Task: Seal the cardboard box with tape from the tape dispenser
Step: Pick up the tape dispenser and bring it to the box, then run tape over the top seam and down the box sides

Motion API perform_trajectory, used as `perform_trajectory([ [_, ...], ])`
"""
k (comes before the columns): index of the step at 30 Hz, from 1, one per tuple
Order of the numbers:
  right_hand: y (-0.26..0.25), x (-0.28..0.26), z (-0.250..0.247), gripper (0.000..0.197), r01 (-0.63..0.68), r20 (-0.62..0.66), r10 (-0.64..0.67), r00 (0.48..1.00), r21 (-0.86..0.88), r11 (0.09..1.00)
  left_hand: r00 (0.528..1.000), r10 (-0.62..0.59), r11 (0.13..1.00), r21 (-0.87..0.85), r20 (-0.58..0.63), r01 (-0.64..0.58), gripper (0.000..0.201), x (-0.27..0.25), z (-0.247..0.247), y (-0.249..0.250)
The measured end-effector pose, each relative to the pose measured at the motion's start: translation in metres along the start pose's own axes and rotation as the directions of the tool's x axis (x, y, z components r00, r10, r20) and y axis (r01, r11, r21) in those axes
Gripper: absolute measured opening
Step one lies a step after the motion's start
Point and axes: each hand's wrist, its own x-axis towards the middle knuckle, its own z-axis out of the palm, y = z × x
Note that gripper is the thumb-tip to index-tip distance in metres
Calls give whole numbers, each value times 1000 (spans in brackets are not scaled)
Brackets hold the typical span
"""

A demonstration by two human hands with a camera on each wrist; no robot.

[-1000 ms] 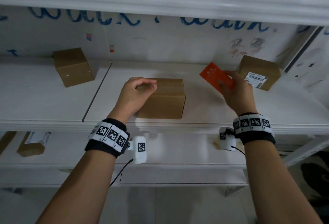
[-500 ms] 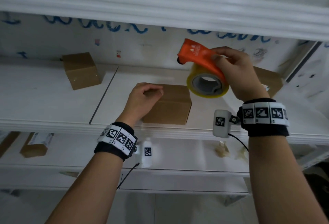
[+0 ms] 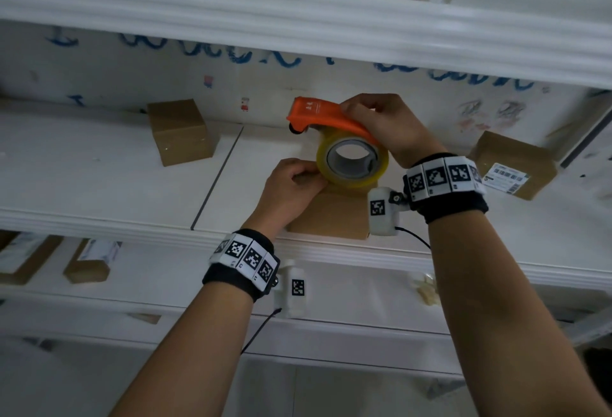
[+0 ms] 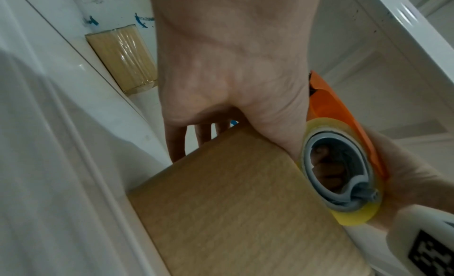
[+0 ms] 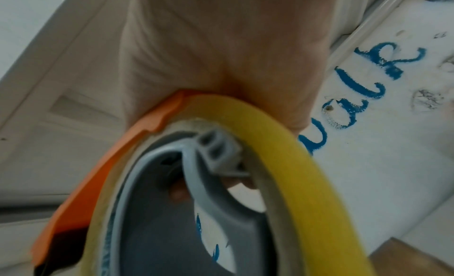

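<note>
box: plain cardboard one, sitting at the front edge of the middle shelf, flaps down
left hand: draped over the box's top left corner, fingers bent down over the far side, fingertips right by the tape roll; looks like it's just steadying the box
right hand: clamped around the orange handle of the tape dispenser, fingers wrapped over the top
tape roll: yellowish, grey hub, hanging under the handle, bottom edge down on the box top. can't tell if any tape is stuck on
dispenser nose: points toward 10 o'clock
other stuff: a small box at 10 o'clock from the main one, a labelled box at 3 o'clock, blue scribbles on the back wall
</note>
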Motion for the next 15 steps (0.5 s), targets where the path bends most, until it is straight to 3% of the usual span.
perform_trajectory([
  [4, 4, 6, 0, 29, -13, 7, 14, 1000, -14, 1000, 1000, 11, 1000, -10, 10, -10, 14, -1, 0, 2],
  [6, 5, 8, 1, 24, -21, 15, 21, 1000, -27, 999, 1000, -12, 999, -32, 16, 12, 14, -2, 0, 3],
  [11, -3, 14, 6, 27, -9, 65, 17, 998, -119, 993, 996, -81, 988, -132, 32, 84, 28, -4, -2, -3],
  [15, -12, 18, 10, 27, -15, 115, 42, 993, -227, 974, 984, -179, 913, -373, 3, 167, 36, -9, -9, -10],
])
